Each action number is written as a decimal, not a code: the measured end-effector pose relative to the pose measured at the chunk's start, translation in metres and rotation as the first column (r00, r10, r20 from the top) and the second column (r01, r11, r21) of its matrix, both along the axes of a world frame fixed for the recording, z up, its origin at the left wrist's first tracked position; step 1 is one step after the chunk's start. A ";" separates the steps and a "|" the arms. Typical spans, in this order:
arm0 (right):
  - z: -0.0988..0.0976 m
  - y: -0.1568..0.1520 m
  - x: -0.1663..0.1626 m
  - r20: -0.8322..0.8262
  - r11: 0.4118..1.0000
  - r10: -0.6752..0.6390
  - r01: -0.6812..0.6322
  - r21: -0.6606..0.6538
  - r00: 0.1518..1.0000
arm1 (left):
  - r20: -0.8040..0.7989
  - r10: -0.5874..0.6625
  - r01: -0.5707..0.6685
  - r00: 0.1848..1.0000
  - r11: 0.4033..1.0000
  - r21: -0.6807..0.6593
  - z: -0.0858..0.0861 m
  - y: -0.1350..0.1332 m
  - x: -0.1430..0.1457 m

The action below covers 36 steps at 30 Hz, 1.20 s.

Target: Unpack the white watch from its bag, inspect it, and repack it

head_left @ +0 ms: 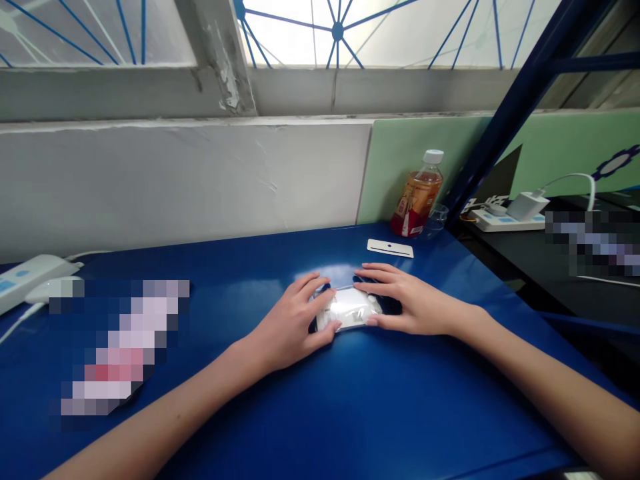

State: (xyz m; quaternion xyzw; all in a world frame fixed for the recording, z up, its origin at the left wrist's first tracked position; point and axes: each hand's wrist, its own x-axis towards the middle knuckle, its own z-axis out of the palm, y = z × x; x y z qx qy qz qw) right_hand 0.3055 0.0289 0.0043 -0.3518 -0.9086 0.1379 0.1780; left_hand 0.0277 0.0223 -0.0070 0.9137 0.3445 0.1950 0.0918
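Observation:
A small white packet in clear wrapping [349, 308] lies on the blue table [350, 413], a little beyond its middle. My left hand [293, 325] grips the packet's left end, thumb at the near edge and fingers over the far edge. My right hand [410, 301] clasps the right end the same way. Both hands rest on the tabletop. Part of the packet is hidden under my fingers.
A flat white card [390, 248] lies just beyond my hands. A bottle of amber drink [418, 197] stands at the back right by a green panel. A white power strip [25, 277] sits at the left edge, and another with a charger [510, 215] on the black side desk.

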 end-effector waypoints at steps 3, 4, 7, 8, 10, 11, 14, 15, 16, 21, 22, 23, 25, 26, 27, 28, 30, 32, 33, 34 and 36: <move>0.001 -0.001 -0.002 0.014 1.000 -0.003 0.003 -0.004 1.000 | -0.039 0.008 -0.008 0.999 1.000 -0.007 0.001 0.000 0.000; 0.001 -0.001 -0.002 0.023 1.000 -0.005 0.005 0.000 1.000 | -0.049 0.010 -0.010 0.999 1.000 -0.008 0.001 0.000 0.000; 0.001 -0.003 -0.005 0.029 0.999 -0.014 0.013 0.033 0.999 | -0.054 0.012 -0.013 0.998 1.000 -0.024 0.002 0.000 -0.001; 0.000 -0.004 -0.006 0.023 0.999 -0.017 0.016 0.047 1.000 | -0.049 0.014 -0.015 0.999 0.999 -0.030 0.002 0.000 -0.001; -0.001 -0.005 -0.008 0.002 0.997 -0.026 0.025 0.075 1.000 | -0.036 0.025 -0.027 0.999 0.999 -0.040 0.001 0.000 -0.001; -0.002 -0.005 -0.009 -0.010 0.996 -0.031 0.032 0.086 0.999 | -0.027 0.031 -0.032 0.999 0.998 -0.044 0.000 0.000 -0.001; -0.004 -0.006 -0.011 -0.052 0.993 -0.054 0.059 0.107 0.997 | -0.005 0.039 -0.039 0.999 0.998 -0.053 -0.001 -0.001 0.000; -0.004 -0.006 -0.012 -0.064 0.992 -0.060 0.066 0.109 0.996 | -0.002 0.038 -0.038 0.999 0.998 -0.053 -0.001 -0.001 0.000; -0.004 -0.006 -0.012 -0.072 0.991 -0.063 0.071 0.111 0.995 | -0.005 0.037 -0.037 0.999 0.998 -0.053 -0.001 -0.001 0.000; -0.004 -0.007 -0.013 -0.091 0.992 -0.056 0.066 0.111 0.994 | -0.079 0.036 -0.041 0.996 0.997 -0.066 0.000 -0.001 0.000; -0.004 -0.007 -0.014 -0.099 0.992 -0.053 0.064 0.106 0.994 | -0.085 0.041 -0.047 0.996 0.996 -0.069 -0.001 -0.001 0.000; -0.004 -0.007 -0.014 -0.108 0.993 -0.051 0.062 0.102 0.993 | -0.084 0.049 -0.055 0.995 0.996 -0.069 -0.001 -0.001 0.000; -0.004 -0.007 -0.015 -0.121 0.994 -0.046 0.058 0.096 0.992 | -0.078 0.063 -0.068 0.995 0.996 -0.065 -0.002 -0.001 0.000; -0.004 -0.008 -0.015 -0.125 0.994 -0.039 0.051 0.095 0.991 | -0.078 0.066 -0.071 0.995 0.996 -0.059 -0.002 -0.002 0.000; -0.004 -0.008 -0.015 -0.128 0.994 -0.031 0.043 0.097 0.991 | -0.084 0.065 -0.069 0.994 0.996 -0.053 -0.002 -0.002 0.000; -0.005 -0.008 -0.015 -0.128 0.995 -0.022 0.034 0.098 0.992 | -0.094 0.061 -0.066 0.994 0.997 -0.048 -0.002 -0.002 0.000; -0.005 -0.008 -0.016 -0.122 0.995 -0.011 0.023 0.095 0.992 | -0.112 0.051 -0.056 0.992 0.997 -0.045 -0.001 -0.003 0.000; -0.005 -0.008 -0.016 -0.112 0.996 -0.017 0.026 0.081 0.994 | -0.108 0.041 -0.047 0.993 0.998 -0.051 0.002 -0.003 0.001; -0.005 -0.008 -0.017 -0.109 0.997 -0.024 0.033 0.075 0.994 | -0.097 0.038 -0.044 0.995 0.998 -0.054 0.002 -0.003 0.001; -0.005 -0.008 -0.017 -0.108 0.997 -0.032 0.040 0.073 0.994 | -0.082 0.037 -0.042 0.996 0.998 -0.055 0.003 -0.003 0.001; -0.006 -0.008 -0.016 -0.105 0.995 -0.040 0.049 0.086 0.994 | -0.057 0.036 -0.039 0.998 0.998 -0.054 0.003 -0.003 0.001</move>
